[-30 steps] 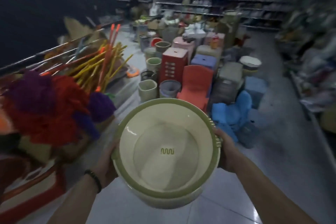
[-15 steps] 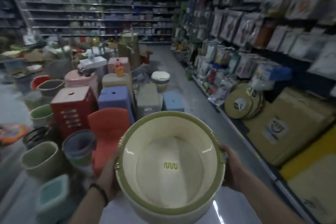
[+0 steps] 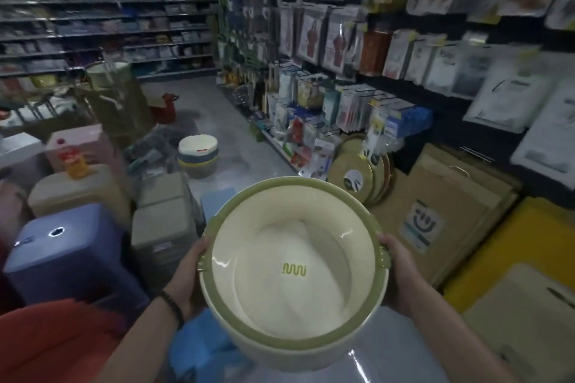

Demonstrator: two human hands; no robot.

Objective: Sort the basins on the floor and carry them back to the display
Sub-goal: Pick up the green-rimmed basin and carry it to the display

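Still clamped at 9 and 3 o'clock by the left hand (image 3: 186, 277) and right hand (image 3: 399, 270), the nested basins (image 3: 289, 185) ride low centre, off the floor. The view has swung right since before: hanging packets (image 3: 342, 40) now fill 1 to 3 o'clock, and the floor basin stack (image 3: 198, 152) sits at 11.

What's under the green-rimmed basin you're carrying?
Under the green-rimmed basin sits at least one more cream basin, nested; only its rim and lower wall show. Whether others are stacked inside it is hidden. The left hand and right hand grip the basins' sides.
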